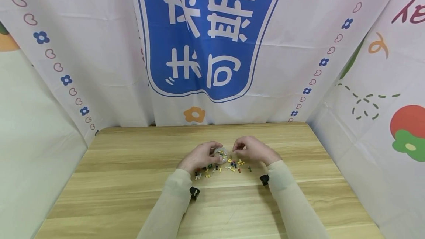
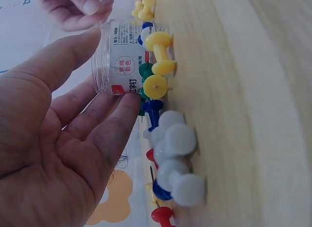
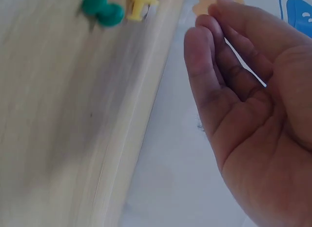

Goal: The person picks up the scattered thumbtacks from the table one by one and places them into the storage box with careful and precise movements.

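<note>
My left hand [image 1: 201, 156] grips a small clear plastic jar [image 2: 118, 53] with a printed label, thumb on one side and fingers on the other. In the head view several yellow and white push pins [image 1: 221, 153] lie inside it. Just right of the jar, my right hand [image 1: 253, 149] hovers with loosely bent fingers. No pin shows between its fingers [image 3: 199, 56] in the right wrist view. Loose push pins lie on the table in front of the jar, among them white pins [image 2: 178, 139], a yellow pin [image 2: 160, 53] and a green pin [image 3: 102, 10].
The wooden table [image 1: 132, 194] runs back to a white curtain [image 1: 109, 65] with a blue printed sign [image 1: 199, 80]. Patterned cloth also hangs on the right side. Black wrist bands [image 1: 264, 180] show at both sleeves.
</note>
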The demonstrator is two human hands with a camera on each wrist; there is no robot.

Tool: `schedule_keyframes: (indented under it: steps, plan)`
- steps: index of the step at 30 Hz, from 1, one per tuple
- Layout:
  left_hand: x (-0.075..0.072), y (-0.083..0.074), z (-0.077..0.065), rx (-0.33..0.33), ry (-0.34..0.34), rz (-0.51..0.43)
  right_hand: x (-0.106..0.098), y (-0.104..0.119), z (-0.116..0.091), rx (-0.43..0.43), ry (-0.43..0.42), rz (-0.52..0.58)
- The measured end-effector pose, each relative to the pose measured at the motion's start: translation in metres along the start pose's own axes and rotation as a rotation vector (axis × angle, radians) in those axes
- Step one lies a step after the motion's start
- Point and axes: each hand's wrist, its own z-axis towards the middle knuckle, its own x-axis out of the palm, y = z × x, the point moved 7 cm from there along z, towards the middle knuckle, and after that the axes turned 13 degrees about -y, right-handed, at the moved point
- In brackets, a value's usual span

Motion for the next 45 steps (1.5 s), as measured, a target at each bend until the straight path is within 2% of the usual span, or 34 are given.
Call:
schedule_keyframes:
  steps: [7, 16, 29, 35, 45]
  plan:
    - [0.0, 0.001, -0.001, -0.016, 0.0, -0.005, 0.0, -0.008, -0.005, 0.018, 0.085, 0.02]
    - [0.001, 0.0, 0.001, -0.007, 0.006, -0.002, 0.006, -0.009, -0.007, -0.037, 0.173, 0.012]
    - [0.0, 0.0, -0.001, -0.017, 0.0, -0.004, 0.011, -0.004, -0.006, 0.004, 0.145, -0.101]
    - [0.001, 0.001, 0.0, -0.015, 0.004, -0.009, 0.007, -0.008, -0.007, 0.064, 0.106, -0.114]
    - [0.001, 0.001, 0.001, -0.009, 0.004, -0.003, 0.004, -0.011, -0.006, 0.086, 0.083, -0.12]
